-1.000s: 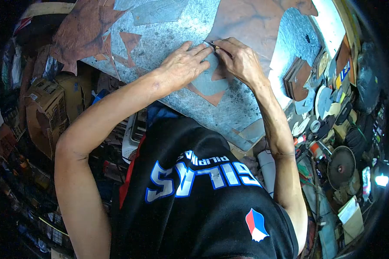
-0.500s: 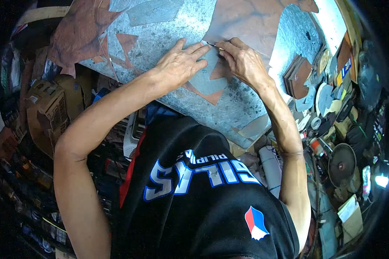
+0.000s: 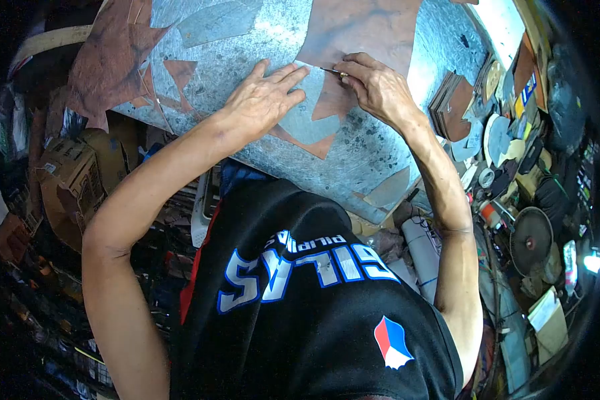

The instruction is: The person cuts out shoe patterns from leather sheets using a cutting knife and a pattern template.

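Note:
My left hand (image 3: 263, 97) lies with its fingers spread on a grey template (image 3: 300, 127), which rests on brown leather (image 3: 363, 33). In my right hand (image 3: 379, 87) is a thin pointed tool (image 3: 332, 71), pinched between thumb and fingers. Its tip points left, toward the template's upper edge and my left fingertips. Below my hands a strip of the brown leather shows past the template's lower edge. Whether the tip touches the leather is too small to tell.
A metal-topped table (image 3: 353, 167) holds leather scraps (image 3: 180, 77) at the left and another grey sheet (image 3: 220, 23) at the top. Stacked brown pieces (image 3: 451, 107) lie at the right. Beyond are a round fan (image 3: 531, 241) and a cardboard box (image 3: 70, 177).
My right hand and the tool now sit a little farther from my left fingertips, with more of the tool showing. The whole view has shifted, so the table and leather appear farther left.

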Tool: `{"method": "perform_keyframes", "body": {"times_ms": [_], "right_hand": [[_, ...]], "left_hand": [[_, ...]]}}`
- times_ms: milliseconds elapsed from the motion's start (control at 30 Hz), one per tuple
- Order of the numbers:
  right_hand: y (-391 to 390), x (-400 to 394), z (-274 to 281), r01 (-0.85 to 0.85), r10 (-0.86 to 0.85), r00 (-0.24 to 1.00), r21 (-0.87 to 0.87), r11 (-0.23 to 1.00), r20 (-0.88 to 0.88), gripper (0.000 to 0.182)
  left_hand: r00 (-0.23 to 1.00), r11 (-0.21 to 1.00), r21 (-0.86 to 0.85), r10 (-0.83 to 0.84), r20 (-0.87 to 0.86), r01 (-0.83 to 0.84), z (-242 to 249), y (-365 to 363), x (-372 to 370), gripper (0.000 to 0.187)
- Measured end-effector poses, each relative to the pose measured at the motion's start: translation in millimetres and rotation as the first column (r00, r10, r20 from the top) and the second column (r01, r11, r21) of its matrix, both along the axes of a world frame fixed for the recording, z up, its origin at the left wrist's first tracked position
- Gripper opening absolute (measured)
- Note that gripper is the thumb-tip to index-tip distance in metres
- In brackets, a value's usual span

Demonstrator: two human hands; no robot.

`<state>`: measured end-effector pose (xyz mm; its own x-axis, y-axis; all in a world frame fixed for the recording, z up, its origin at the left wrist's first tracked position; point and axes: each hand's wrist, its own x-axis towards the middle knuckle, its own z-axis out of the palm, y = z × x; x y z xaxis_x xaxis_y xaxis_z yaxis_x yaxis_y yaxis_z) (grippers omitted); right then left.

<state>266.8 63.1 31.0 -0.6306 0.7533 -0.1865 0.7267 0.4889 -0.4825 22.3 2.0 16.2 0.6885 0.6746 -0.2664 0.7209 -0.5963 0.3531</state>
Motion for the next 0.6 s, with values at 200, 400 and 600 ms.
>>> {"method": "perform_keyframes", "body": {"times_ms": [200, 400, 600], "right_hand": [[0.5, 4.9, -3.0, 0.016, -0.016, 1.0, 0.016, 1.0, -0.004, 0.021], [6.2, 7.6, -0.9, -0.008, 0.008, 1.0, -0.001, 1.0, -0.017, 0.024], [6.0, 10.2, -4.7, -0.023, 0.023, 0.997, 0.003, 1.0, -0.07, 0.022]], "left_hand": [[1.0, 1.0, -0.011, 0.003, 0.013, -0.003, -0.9, 0.1, -0.1, 0.038], [0.999, 0.999, -0.007, -0.04, 0.022, 0.04, 2.2, 3.4, -2.1, 0.034], [0.993, 0.994, 0.027, -0.108, 0.046, 0.107, 0.0, 5.6, -2.0, 0.036]]}}
